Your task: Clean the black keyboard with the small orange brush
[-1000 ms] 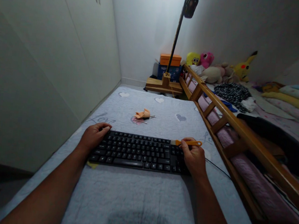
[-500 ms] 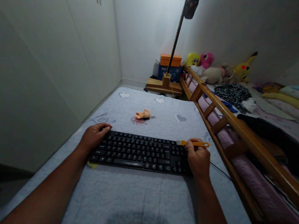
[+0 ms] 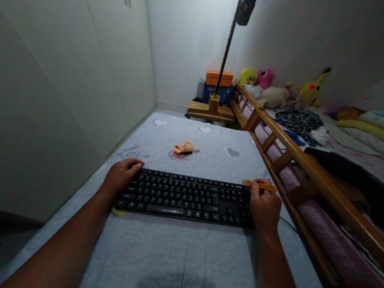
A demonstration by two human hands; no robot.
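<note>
A black keyboard (image 3: 175,195) lies flat on the pale blue bedspread (image 3: 171,256). At its upper left corner, my left hand (image 3: 121,174) grips the edge, thumb and fingers closed on it. My right hand (image 3: 264,204) pinches the orange handle of a small brush (image 3: 268,187), whose pale bristles are at the keyboard's top right edge. Beyond the keyboard, a crumpled orange cloth (image 3: 184,147) lies beside thin metal tools (image 3: 196,151). Something yellow (image 3: 119,212) shows from under the keyboard's lower left corner.
A wooden bed rail (image 3: 284,144) runs along the right side, with clothes and plush toys (image 3: 274,97) behind it. A white wardrobe (image 3: 67,87) stands at the left. A wooden stand (image 3: 210,110) with a dark pole is past the far edge.
My right hand has moved right with the brush, from beside the navigation keys to the keyboard's top right corner, uncovering more of the number pad. My left hand has stayed in place.
</note>
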